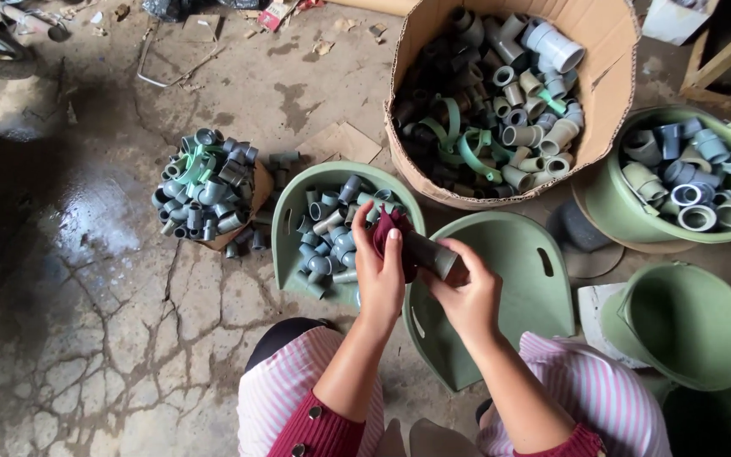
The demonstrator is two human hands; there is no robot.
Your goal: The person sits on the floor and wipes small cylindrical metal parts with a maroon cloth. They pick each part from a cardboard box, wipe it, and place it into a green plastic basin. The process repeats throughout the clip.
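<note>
Over the near edge of the green tray [501,338], the right hand [471,296] is closed round a dark pipe fitting [429,254], probably light, stiff and smooth, best gripped round its barrel, while the left hand [380,271] pinches a soft maroon rag [389,227] against it.

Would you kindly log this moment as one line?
left hand: holds dark red cloth | right hand: holds grey pipe fitting | over green tray
</note>
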